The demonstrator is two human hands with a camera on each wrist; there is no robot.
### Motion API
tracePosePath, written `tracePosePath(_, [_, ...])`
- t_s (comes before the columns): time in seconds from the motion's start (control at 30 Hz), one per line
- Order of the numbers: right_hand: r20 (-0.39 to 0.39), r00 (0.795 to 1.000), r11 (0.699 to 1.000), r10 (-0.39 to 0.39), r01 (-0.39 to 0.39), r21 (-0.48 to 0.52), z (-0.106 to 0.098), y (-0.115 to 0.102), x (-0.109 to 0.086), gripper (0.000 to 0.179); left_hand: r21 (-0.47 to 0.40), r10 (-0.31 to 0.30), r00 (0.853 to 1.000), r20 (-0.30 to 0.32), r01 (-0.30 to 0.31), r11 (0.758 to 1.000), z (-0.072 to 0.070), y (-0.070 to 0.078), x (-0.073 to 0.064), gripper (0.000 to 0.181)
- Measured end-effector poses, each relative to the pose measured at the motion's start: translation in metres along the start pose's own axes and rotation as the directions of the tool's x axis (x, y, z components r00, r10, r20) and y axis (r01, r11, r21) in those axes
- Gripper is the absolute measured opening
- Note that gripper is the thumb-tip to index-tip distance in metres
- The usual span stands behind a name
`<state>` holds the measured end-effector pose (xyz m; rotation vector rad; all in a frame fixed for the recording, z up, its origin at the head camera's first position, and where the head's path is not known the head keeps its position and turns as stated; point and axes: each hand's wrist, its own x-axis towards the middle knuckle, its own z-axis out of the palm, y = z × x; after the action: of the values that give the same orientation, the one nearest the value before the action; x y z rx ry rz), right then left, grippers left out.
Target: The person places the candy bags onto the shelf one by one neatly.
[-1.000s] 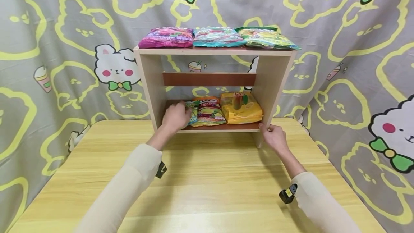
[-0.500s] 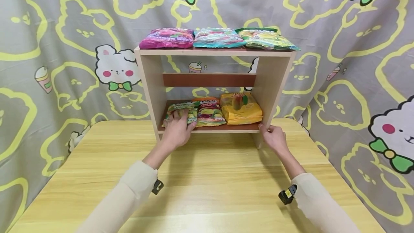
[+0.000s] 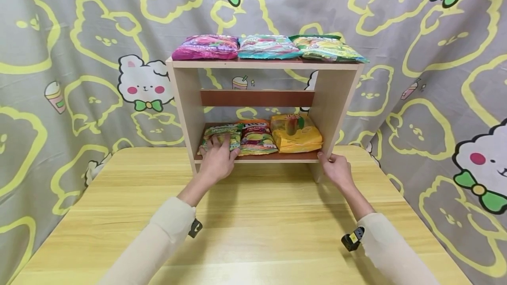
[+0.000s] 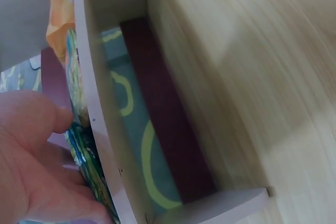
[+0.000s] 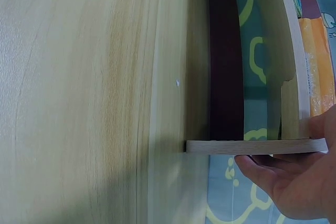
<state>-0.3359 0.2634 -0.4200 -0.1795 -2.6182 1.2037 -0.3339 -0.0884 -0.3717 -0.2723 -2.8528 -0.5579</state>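
Note:
My left hand (image 3: 217, 162) rests on a green candy bag (image 3: 231, 130) at the left end of the lower shelf, its fingers spread over the front. In the left wrist view the thumb (image 4: 62, 119) and fingers lie against the bag (image 4: 86, 156). My right hand (image 3: 336, 168) grips the lower right edge of the wooden rack (image 3: 346, 96); in the right wrist view its thumb and fingers straddle the side panel (image 5: 257, 147). Beside the green bag lie a red-and-green fruit candy bag (image 3: 258, 137) and a yellow mango candy bag (image 3: 297, 135).
On the rack's top board lie a magenta bag (image 3: 206, 47), a turquoise bag (image 3: 269, 47) and a green-yellow bag (image 3: 330, 48). The rack stands on a wooden table (image 3: 277, 223). A patterned grey curtain (image 3: 91, 100) hangs behind and at both sides.
My left hand has drawn back from over the green bag to its front, fingers spreading on it, so more of the bag shows. The right hand keeps its hold on the rack.

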Motion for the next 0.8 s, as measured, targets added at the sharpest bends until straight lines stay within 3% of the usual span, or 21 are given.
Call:
tracePosePath(0.53, [-0.015, 1.000, 1.000, -0.007, 0.007, -0.009, 0.0019, 0.0025, 0.0008, 0.052, 0.082, -0.055, 0.998, 0.009, 0.054, 0.995, 0.0046, -0.0015, 0.0064, 0.064])
tracePosePath(0.8, [-0.026, 1.000, 1.000, -0.004, 0.003, -0.015, 0.0023, 0.0032, 0.0006, 0.053, 0.078, -0.053, 0.998, 0.017, 0.052, 0.996, 0.0070, -0.0035, 0.0081, 0.064])
